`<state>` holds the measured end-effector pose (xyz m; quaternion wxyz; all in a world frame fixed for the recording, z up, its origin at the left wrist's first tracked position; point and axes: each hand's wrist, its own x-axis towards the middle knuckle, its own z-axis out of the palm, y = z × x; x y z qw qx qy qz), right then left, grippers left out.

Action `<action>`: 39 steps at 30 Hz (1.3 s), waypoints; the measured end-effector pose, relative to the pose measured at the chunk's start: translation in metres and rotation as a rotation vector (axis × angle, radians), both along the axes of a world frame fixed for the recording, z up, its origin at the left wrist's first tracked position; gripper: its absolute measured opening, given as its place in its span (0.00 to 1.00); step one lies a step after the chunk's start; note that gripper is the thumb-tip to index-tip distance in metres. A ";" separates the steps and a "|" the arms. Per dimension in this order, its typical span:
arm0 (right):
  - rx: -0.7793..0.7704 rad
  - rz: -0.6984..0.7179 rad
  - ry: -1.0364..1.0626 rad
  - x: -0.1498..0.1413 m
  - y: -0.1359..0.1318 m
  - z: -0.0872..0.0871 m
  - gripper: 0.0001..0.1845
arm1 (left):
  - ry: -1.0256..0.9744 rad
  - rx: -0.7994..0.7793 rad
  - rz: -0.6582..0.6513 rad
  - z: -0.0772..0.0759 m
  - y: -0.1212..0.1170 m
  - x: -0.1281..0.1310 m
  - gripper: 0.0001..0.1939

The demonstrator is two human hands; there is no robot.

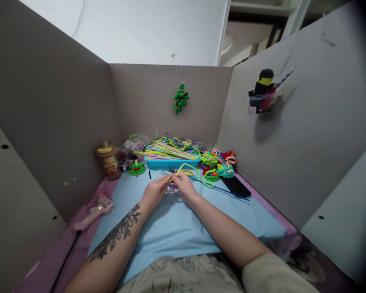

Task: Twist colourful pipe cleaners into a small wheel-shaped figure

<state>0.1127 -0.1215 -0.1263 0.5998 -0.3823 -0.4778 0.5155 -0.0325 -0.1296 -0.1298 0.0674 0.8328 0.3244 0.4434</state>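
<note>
My left hand [154,192] and my right hand [184,186] meet over the light blue mat [158,228], fingers pinched together on a yellow pipe cleaner [187,169] that loops up and away from them. A purple pipe cleaner [171,187] lies under the fingers. Just beyond stands a turquoise tray [171,163] heaped with coloured pipe cleaners [171,151]. Small finished pipe-cleaner figures sit on both sides: a green one [137,168] at the left, several green, teal and red ones [219,166] at the right.
A pink glue gun [93,213] lies at the left on the purple table edge. A brown jar [109,160] stands at the back left. Black scissors [238,186] and a blue pipe cleaner [222,189] lie at the right. Grey partition walls enclose the desk; a green ornament [180,99] hangs on the back one.
</note>
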 end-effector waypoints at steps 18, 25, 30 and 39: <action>-0.053 0.107 0.073 0.002 -0.001 -0.003 0.20 | -0.008 -0.020 -0.035 -0.001 0.007 -0.004 0.17; -0.054 0.090 0.060 0.002 0.000 -0.005 0.21 | -0.013 -0.053 -0.036 0.000 0.010 -0.006 0.15; -0.063 0.046 0.037 0.003 0.002 -0.005 0.21 | 0.001 -0.022 -0.035 -0.001 0.008 -0.004 0.16; -0.099 0.082 0.071 0.002 -0.002 -0.001 0.23 | 0.136 0.073 -0.010 -0.001 0.005 -0.006 0.18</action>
